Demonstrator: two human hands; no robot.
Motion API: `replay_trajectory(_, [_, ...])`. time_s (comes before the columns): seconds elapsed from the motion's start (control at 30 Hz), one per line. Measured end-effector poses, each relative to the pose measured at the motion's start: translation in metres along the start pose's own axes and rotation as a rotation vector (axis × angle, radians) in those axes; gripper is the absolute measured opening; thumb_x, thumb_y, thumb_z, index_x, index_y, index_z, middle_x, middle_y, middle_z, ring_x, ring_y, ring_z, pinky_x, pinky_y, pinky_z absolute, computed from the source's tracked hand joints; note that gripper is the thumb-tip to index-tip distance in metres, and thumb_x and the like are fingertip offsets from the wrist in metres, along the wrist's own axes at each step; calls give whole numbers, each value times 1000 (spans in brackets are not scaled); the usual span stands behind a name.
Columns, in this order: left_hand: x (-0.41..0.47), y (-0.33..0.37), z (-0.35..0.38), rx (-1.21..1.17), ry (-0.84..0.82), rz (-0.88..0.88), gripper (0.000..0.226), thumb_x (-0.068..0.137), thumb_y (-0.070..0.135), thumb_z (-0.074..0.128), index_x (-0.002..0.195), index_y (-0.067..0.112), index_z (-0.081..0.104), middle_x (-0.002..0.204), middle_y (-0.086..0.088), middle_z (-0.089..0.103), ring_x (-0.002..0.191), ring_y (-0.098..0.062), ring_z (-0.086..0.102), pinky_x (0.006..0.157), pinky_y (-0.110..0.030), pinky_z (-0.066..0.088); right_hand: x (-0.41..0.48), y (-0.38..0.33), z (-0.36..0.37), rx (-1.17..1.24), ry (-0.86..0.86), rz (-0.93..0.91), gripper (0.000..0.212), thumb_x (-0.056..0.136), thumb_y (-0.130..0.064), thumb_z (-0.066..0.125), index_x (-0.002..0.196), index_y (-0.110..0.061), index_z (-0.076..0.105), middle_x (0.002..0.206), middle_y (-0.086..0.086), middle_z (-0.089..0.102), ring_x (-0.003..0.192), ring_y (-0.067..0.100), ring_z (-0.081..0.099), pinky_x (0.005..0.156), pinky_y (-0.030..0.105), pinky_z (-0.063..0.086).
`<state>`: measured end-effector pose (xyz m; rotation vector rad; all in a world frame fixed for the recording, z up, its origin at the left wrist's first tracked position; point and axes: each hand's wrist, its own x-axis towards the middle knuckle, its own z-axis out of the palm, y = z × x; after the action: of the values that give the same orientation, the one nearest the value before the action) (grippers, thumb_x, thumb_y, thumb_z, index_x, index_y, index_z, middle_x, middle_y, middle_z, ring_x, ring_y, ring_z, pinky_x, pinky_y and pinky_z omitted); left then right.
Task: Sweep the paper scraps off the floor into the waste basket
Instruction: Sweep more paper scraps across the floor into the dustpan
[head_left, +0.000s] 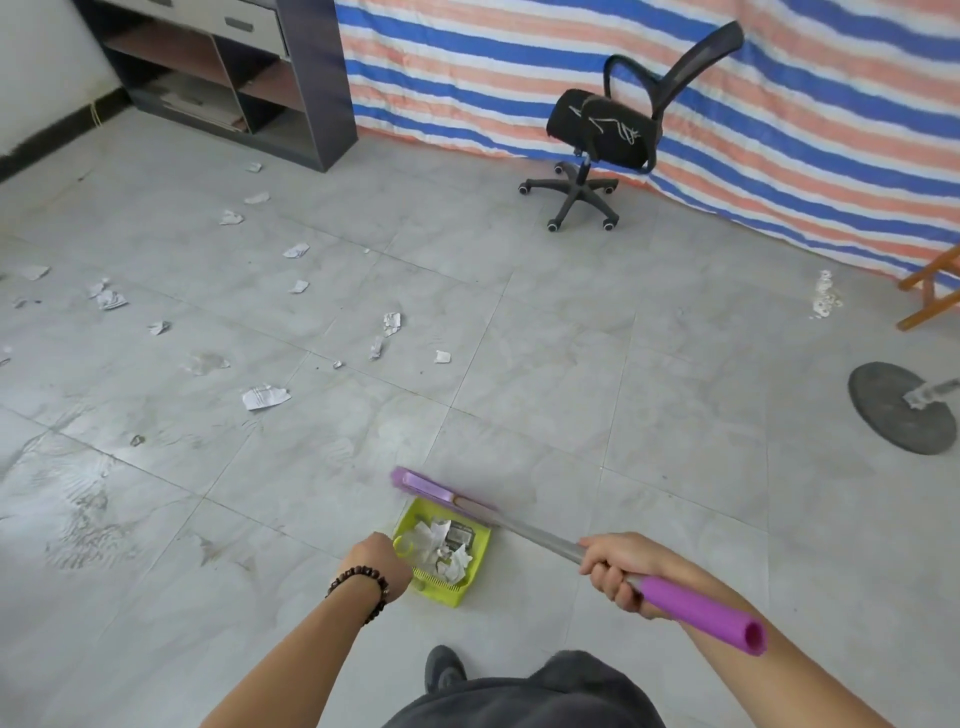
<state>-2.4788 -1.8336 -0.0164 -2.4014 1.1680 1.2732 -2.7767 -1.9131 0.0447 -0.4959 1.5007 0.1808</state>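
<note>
In the head view we are judging the step in hand to be gathering scraps into the green dustpan (441, 590). To do it well, we are wanting the pan's lip flat on the tiles and short broom strokes drawn toward the left grip, so nothing slips under. The right hand (613, 569) is wrapping its fingers round the broom (540, 540) on the metal shaft, just below the purple sleeve, with the forearm stretching forward and inward. Down the shaft from that grip, the broom head (423, 486) is lying at the pan's far edge. The left hand (376, 564) is curling over the dustpan's handle, wrist bent down. Crumpled paper is sitting just beyond its knuckles; loose paper scraps (265, 397) are lying well ahead and left of both grips. The waste basket is not showing
</note>
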Motion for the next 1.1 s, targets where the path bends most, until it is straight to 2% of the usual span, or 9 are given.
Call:
replay_trajectory(0.1, [11, -5, -21, -39, 38, -12, 6, 84, 15, 50, 79, 15, 50, 77, 0, 55, 69, -19, 55, 50, -23, 39, -5, -23, 10, -55, -16, -90, 39, 91, -1, 47, 116, -29, 55, 52, -4, 41, 35, 1, 35, 31, 12, 29])
replay_trajectory(0.23, [33, -7, -46, -114, 98, -43, 7, 80, 17, 53, 80, 13, 59, 72, 0, 57, 61, -17, 53, 49, -22, 40, 12, -65, 29, -163, 31, -199, 18, 85, 4, 49, 87, -14, 52, 52, 0, 39, 35, 7, 33, 35, 14, 27])
replay_trajectory(0.4, [69, 5, -74, -254, 127, -98, 8, 78, 17, 53, 71, 14, 56, 64, -1, 54, 55, -21, 49, 49, -22, 39, 52, -136, 34, -229, 117, -349, 7, 82, 4, 51, 83, -2, 54, 49, 5, 44, 34, 12, 37, 36, 17, 32])
replay_trajectory(0.57, [117, 32, -113, -346, 173, -171, 17, 83, 19, 52, 67, 15, 53, 59, 1, 50, 53, -20, 46, 47, -22, 37, 102, -247, 16, -282, 134, -398, 6, 80, 4, 49, 79, 0, 54, 44, 7, 47, 35, 16, 41, 38, 22, 37])
replay_trajectory(0.67, [148, 56, -144, -353, 179, -229, 21, 85, 20, 52, 64, 16, 50, 57, 2, 47, 50, -18, 44, 45, -23, 32, 136, -319, 9, -311, 118, -386, 8, 79, 2, 49, 85, 2, 55, 45, 7, 50, 37, 18, 43, 42, 26, 40])
replay_trajectory(0.77, [177, 82, -179, -333, 183, -284, 20, 85, 19, 52, 66, 15, 52, 58, 1, 50, 51, -19, 46, 46, -23, 32, 148, -369, 13, -362, 54, -346, 23, 77, -2, 50, 97, 8, 57, 52, 12, 54, 41, 20, 47, 49, 31, 42])
replay_trajectory(0.9, [217, 105, -226, -335, 187, -329, 18, 85, 20, 52, 69, 13, 57, 60, -1, 54, 52, -21, 48, 48, -22, 36, 146, -423, 21, -342, -65, -262, 3, 76, -1, 51, 78, -1, 53, 50, 9, 50, 40, 18, 44, 44, 28, 39])
replay_trajectory(1.0, [236, 114, -250, -328, 167, -361, 17, 86, 19, 51, 77, 10, 62, 63, -2, 57, 53, -21, 51, 48, -22, 39, 138, -464, 15, -188, -167, -120, 23, 85, 4, 48, 66, -9, 45, 47, 1, 43, 32, 8, 39, 33, 17, 33])
replay_trajectory(1.1, [255, 114, -266, -323, 152, -379, 19, 88, 18, 49, 72, 14, 58, 63, -2, 57, 53, -20, 51, 46, -22, 38, 126, -500, 12, -84, -215, -72, 27, 89, 3, 47, 67, -12, 44, 50, -2, 40, 31, 4, 36, 29, 14, 30])
